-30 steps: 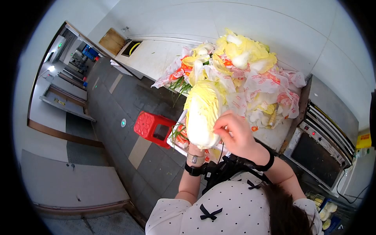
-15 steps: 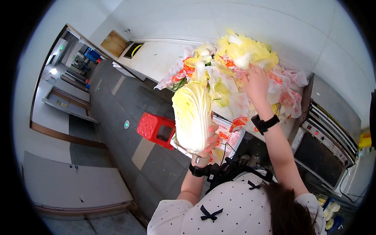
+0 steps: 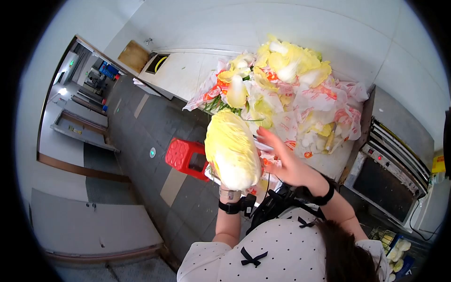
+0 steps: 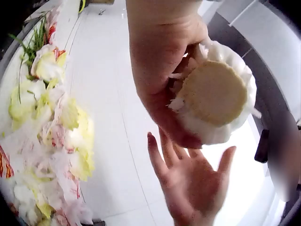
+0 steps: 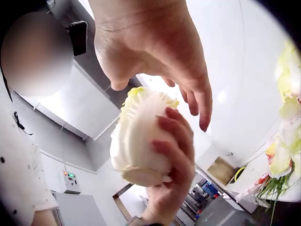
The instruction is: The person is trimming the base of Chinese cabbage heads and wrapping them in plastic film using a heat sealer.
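Note:
My left hand grips a napa cabbage from the side near its base. In the head view most of that hand is hidden behind the cabbage. The cut stem end faces the camera in the left wrist view, with white ribs around it. Yellow leaf tops point away from my body. Just right of the cabbage, my right hand is spread with fingers extended and holds nothing. Beyond the cabbage, loose cabbage leaves are heaped on crumpled printed plastic bags on the counter.
The white counter runs along the wall. A red stool stands on the floor to the left. At the right is a metal appliance with a lit red light. Green stalks lie by the bags.
My right hand went from the cabbage's base out to the leaf heap, then came back beside the cabbage. The left hand has kept hold of the cabbage and turned it.

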Demonstrator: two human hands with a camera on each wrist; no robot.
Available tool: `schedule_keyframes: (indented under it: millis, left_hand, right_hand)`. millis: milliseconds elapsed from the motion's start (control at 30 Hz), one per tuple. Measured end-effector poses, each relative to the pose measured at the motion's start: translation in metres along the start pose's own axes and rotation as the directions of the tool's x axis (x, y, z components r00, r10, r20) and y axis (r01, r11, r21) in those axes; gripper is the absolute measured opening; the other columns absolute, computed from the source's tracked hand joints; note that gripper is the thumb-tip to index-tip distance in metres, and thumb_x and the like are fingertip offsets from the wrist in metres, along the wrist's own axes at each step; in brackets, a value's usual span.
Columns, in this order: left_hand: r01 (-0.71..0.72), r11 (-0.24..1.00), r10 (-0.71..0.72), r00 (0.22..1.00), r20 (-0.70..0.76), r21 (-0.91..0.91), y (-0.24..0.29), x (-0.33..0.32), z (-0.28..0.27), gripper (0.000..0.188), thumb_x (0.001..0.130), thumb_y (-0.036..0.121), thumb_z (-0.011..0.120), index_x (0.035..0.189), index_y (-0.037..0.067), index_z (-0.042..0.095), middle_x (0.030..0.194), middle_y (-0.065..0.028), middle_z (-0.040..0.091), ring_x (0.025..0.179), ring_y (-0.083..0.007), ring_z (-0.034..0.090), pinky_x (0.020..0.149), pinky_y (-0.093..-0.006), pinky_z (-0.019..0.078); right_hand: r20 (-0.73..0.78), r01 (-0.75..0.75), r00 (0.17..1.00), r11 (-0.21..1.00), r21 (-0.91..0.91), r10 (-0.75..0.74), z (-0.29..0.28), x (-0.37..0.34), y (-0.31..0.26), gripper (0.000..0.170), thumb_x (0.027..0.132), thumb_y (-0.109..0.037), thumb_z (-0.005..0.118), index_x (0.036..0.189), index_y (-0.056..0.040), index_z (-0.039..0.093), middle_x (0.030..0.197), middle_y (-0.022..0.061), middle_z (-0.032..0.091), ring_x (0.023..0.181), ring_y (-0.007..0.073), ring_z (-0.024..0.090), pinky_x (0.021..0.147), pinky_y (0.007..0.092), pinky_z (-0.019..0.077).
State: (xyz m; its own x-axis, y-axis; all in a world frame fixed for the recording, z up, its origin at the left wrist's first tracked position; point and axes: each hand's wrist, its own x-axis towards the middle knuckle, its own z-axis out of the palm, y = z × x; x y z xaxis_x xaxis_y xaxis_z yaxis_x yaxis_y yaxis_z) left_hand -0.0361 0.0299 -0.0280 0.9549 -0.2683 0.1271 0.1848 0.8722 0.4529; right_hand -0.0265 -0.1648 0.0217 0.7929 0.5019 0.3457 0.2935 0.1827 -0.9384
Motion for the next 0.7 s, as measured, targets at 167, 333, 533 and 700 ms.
schedule_keyframes:
  millis: [167,333,533,700]
  left_hand:
    - [-0.024,0.881,0.087,0.99,-0.111,0.472,0.013,-0.006,0.018,0.077,0.068,0.039,0.06,0.129,-0.002,0.036,0.125,-0.0153,0.047,0.112,-0.0252,0.049,0.093,-0.0361,0.0412]
    - [0.064,0.592,0.107,0.982,-0.158,0.804,-0.009,0.016,0.056,0.067,0.085,0.041,0.042,0.132,-0.005,0.029,0.127,-0.0165,0.044,0.116,-0.0212,0.045,0.096,-0.0314,0.0352]
    - [0.076,0.529,0.032,0.993,-0.11,0.845,-0.004,0.014,0.101,0.079,0.087,0.062,0.012,0.139,0.003,0.015,0.124,-0.0211,0.048,0.11,-0.0259,0.051,0.093,-0.0337,0.0376]
    - [0.033,0.47,0.054,0.996,-0.066,0.882,-0.004,0.014,0.088,0.071,0.091,0.057,0.014,0.137,0.004,0.024,0.108,-0.0169,0.058,0.094,-0.0223,0.059,0.084,-0.0329,0.0432]
  right_hand:
    - [-0.114,0.017,0.993,0.984,0.179,0.004,0.027,-0.012,0.0,0.108,0.068,-0.027,0.076,0.137,0.0022,-0.002,0.138,0.0186,0.022,0.127,0.0272,0.027,0.104,0.0374,0.0235]
    - [-0.218,-0.044,0.955,0.824,0.565,0.201,0.005,-0.008,0.034,0.106,0.067,-0.029,0.078,0.138,-0.0033,0.004,0.132,0.0122,0.031,0.122,0.0209,0.034,0.1,0.0368,0.0315]
    - [-0.03,-0.059,0.983,0.464,0.884,0.183,-0.021,-0.026,0.047,0.089,0.068,-0.037,0.074,0.134,-0.0039,0.025,0.131,0.01,0.041,0.119,0.0236,0.043,0.097,0.0407,0.0383]
    - [0.004,-0.043,0.991,0.287,0.957,0.133,-0.027,-0.038,0.065,0.085,0.068,-0.043,0.07,0.134,-0.0063,0.031,0.133,0.0129,0.04,0.122,0.0265,0.04,0.101,0.0438,0.0337]
